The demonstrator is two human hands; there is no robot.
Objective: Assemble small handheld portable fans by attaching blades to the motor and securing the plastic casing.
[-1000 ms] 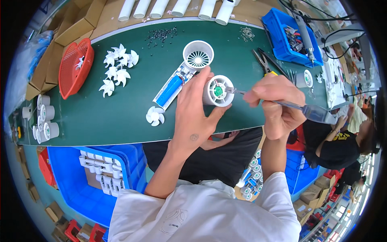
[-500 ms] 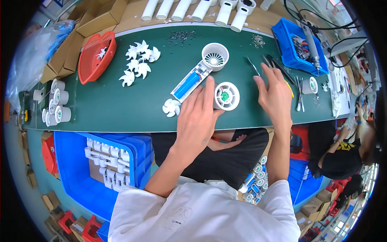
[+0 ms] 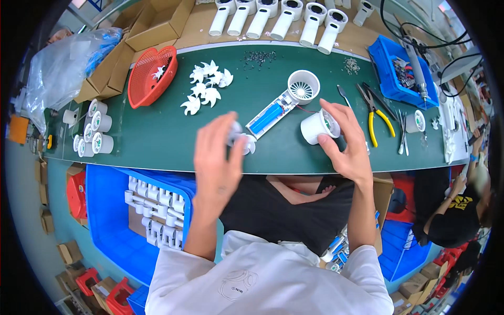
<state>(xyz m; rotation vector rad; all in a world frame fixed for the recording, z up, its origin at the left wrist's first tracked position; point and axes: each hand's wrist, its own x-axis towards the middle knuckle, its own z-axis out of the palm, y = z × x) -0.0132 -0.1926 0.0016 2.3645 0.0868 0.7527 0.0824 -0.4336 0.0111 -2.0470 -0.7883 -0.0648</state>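
My right hand (image 3: 344,139) holds a round white motor housing (image 3: 313,127) between thumb and fingers, tipped on its side with its green-centred end toward the palm. A thin red wire runs from near it to the opened fan body (image 3: 266,122), which shows a blue battery cell and a round slotted head (image 3: 303,87). My left hand (image 3: 216,152) is blurred at the table's front edge, thumb and fingers apart around a smeared whitish shape. Next to its thumb lies a white fan blade wheel (image 3: 250,145). Whether the left fingers grip anything cannot be made out.
More blade wheels (image 3: 202,86) lie near a red basket (image 3: 152,76). White housings (image 3: 101,122) stand at left. Pliers (image 3: 374,113), tweezers (image 3: 402,131) and a blue tool bin (image 3: 401,79) are at right. Small dark parts (image 3: 258,59) and white fan bodies (image 3: 286,21) lie farther back.
My right hand has moved left from beside the pliers and grasped the motor housing, which is now tilted. My left hand has left the fan body and moved toward the blade wheel. The view has shifted.
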